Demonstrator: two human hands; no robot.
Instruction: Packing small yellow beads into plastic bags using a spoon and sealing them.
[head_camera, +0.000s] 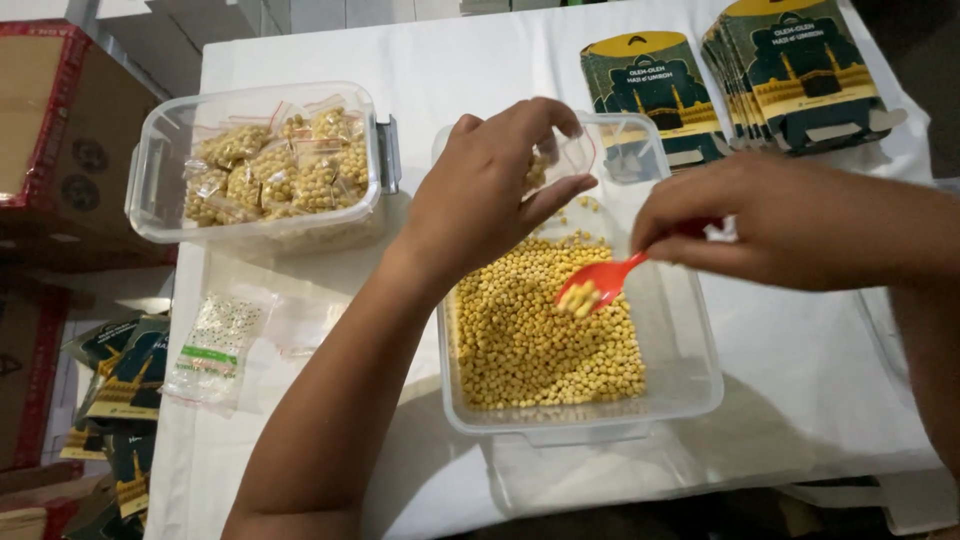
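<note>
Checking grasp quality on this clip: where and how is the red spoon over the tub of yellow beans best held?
Grip the red spoon at the far end of its handle, coming from the right as the right hand does. The handle slopes up to the right and the bowl, loaded with beans, points down-left, so that end is free.

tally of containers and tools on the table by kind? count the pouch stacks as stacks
Clear plastic tubs: 2, one with loose yellow beans, one with filled bags
Red spoon: 1, in the right hand
Small clear bag: 1, in the left hand
Stacks of dark green pouches: 2
Total: 6
</note>
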